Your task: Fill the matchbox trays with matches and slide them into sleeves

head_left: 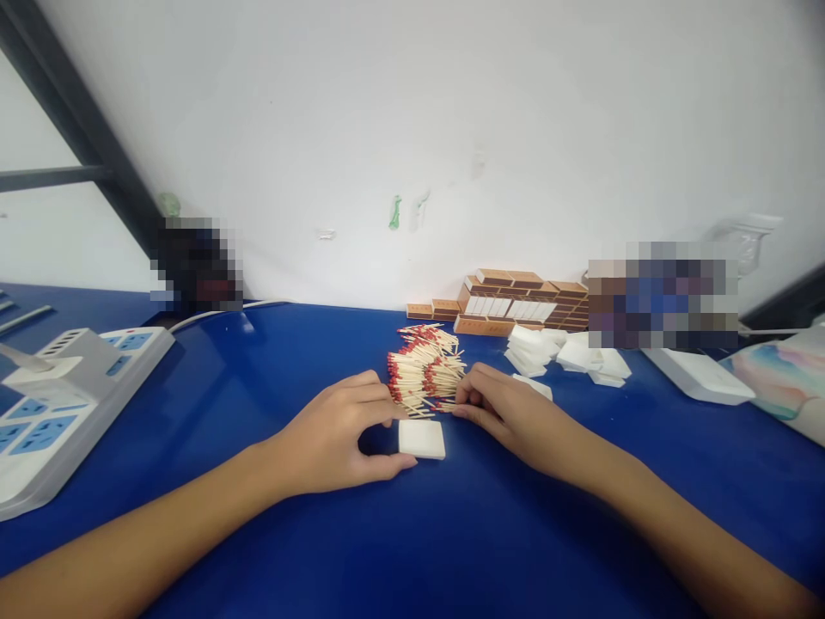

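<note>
A pile of red-tipped matches (424, 368) lies on the blue table (451, 533) in front of me. Just below it sits a small white inner matchbox tray (421, 438). My left hand (335, 434) curls round the tray's left side, thumb against its near edge and fingers reaching over toward the matches. My right hand (499, 408) rests at the right edge of the pile, fingertips pinched together on a few matches.
Several brown matchbox sleeves (516, 303) are stacked against the white wall. Loose white trays (567, 354) lie to their right. A white power strip (58, 395) sits at the far left, a flat white box (699, 376) at the right.
</note>
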`<action>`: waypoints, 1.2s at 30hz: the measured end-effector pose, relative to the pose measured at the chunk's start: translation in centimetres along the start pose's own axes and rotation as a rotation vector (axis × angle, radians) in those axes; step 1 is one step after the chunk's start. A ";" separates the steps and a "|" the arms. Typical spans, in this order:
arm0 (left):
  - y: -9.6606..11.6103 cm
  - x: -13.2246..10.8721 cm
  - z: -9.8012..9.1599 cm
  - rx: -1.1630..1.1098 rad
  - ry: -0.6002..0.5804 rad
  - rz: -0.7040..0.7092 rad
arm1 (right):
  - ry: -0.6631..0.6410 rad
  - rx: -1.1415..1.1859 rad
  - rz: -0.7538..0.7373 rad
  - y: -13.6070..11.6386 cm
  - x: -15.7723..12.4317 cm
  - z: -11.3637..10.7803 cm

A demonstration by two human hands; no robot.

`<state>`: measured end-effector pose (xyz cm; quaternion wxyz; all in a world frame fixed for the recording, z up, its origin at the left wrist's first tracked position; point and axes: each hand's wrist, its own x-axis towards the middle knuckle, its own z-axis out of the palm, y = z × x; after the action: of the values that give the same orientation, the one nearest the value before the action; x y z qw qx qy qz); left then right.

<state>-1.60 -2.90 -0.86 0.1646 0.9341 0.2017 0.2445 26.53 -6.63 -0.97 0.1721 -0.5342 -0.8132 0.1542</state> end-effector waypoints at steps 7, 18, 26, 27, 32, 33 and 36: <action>-0.2 -0.1 0.1 0.007 0.005 -0.001 | -0.040 -0.030 0.010 -0.3 0.0 -0.2; -0.3 0.1 0.0 0.030 0.026 -0.013 | 0.052 -0.041 -0.017 -0.1 0.0 -0.6; -0.3 0.2 0.1 0.069 0.073 -0.013 | 0.079 0.209 0.016 -1.6 -0.3 -0.6; -0.2 0.2 0.2 0.076 0.081 -0.009 | 0.059 0.270 0.036 -1.9 -0.4 -0.6; 0.2 0.2 0.5 0.086 0.086 0.008 | 0.027 0.499 0.088 -3.8 -0.4 -0.2; 0.3 0.2 0.5 0.081 0.085 0.009 | 0.027 0.519 0.093 -4.0 -0.3 0.0; 0.4 0.2 0.6 0.076 0.100 0.003 | 0.030 0.527 0.096 -4.2 -0.2 0.8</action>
<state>-1.03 -3.24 -1.10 0.1183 0.9265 0.2174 0.2834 22.89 -8.45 0.14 0.3098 -0.5110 -0.7161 0.3606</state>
